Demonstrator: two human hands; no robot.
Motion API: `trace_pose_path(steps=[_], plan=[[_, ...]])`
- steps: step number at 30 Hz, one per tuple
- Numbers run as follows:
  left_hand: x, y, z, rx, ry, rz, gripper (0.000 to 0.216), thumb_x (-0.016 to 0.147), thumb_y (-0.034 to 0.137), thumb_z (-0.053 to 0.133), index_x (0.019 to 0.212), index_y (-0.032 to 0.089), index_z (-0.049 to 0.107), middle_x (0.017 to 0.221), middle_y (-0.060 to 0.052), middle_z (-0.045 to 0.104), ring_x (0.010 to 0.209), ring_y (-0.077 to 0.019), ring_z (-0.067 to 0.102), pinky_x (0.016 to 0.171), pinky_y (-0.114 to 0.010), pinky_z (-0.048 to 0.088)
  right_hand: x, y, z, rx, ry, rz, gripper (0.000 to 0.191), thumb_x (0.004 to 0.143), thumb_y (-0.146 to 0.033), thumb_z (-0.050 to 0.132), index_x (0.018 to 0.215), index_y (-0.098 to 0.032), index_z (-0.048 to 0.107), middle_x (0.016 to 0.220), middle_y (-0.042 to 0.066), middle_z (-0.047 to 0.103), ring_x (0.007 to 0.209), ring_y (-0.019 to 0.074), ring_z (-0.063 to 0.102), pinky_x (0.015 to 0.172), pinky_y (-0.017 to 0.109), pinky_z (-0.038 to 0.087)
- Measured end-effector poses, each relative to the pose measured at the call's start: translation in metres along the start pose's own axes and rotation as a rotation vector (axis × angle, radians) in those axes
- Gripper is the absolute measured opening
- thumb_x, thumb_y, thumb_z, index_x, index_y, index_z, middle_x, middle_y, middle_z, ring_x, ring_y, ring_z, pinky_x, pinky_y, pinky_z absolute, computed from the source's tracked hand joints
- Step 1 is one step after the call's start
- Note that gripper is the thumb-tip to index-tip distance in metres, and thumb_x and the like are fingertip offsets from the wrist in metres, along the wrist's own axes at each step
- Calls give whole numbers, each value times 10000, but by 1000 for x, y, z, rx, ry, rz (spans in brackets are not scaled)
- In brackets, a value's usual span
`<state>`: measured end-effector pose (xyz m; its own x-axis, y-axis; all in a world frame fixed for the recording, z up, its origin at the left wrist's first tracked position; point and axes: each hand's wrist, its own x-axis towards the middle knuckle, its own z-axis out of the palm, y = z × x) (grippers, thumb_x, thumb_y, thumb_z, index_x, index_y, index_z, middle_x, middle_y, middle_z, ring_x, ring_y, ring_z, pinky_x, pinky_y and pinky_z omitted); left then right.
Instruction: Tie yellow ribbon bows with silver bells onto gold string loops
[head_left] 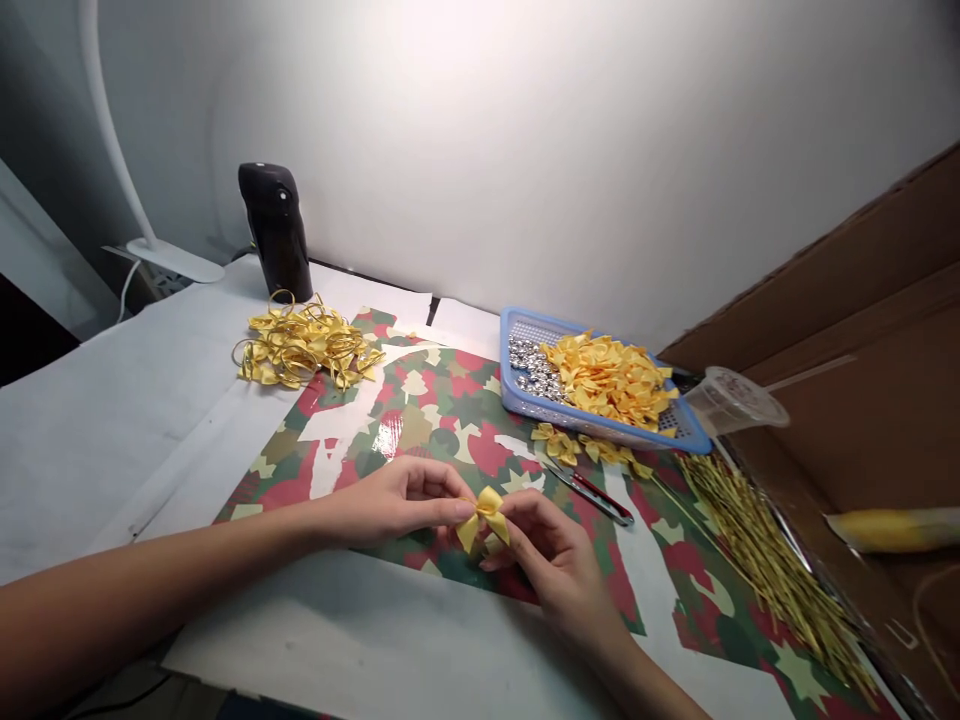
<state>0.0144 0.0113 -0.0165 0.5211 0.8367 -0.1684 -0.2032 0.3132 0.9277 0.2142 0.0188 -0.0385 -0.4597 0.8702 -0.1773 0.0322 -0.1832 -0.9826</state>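
Observation:
A small yellow ribbon bow (484,515) is pinched between both my hands just above the patterned paper. My left hand (397,500) comes in from the left, its fingertips closed on the bow's left side. From below right, my right hand (551,555) grips the bow with thumb and fingers. Under the hands lies the red, green and cream patterned sheet (442,405).
A blue tray (525,405) holds yellow bows and silver beads. Loose bows (559,443) and small red-handled scissors (592,492) lie beside it. Yellow ribbon loops (304,345) pile at the back left by a black device (276,230). Gold twist ties (757,550) and a plastic cup (731,400) sit right.

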Motion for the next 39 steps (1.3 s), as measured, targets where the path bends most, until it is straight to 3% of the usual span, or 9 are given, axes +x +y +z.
trace_pose_path(steps=[19, 39], plan=[[-2, 5, 4, -43, 79, 14, 208, 733, 305, 719, 706, 125, 618, 609, 29, 614, 546, -66, 535, 559, -203, 408, 1, -4, 0, -43, -15, -78, 343, 771, -527, 637, 794, -186, 605, 757, 34, 634, 608, 135, 615, 598, 256, 559], [-3, 6, 4, -63, 52, 37, 228, 740, 316, 710, 679, 128, 597, 573, 33, 600, 510, -57, 510, 523, -194, 397, 0, -2, -1, -58, -23, -121, 287, 802, -476, 627, 790, -190, 620, 762, 12, 598, 593, 111, 606, 585, 216, 539]])
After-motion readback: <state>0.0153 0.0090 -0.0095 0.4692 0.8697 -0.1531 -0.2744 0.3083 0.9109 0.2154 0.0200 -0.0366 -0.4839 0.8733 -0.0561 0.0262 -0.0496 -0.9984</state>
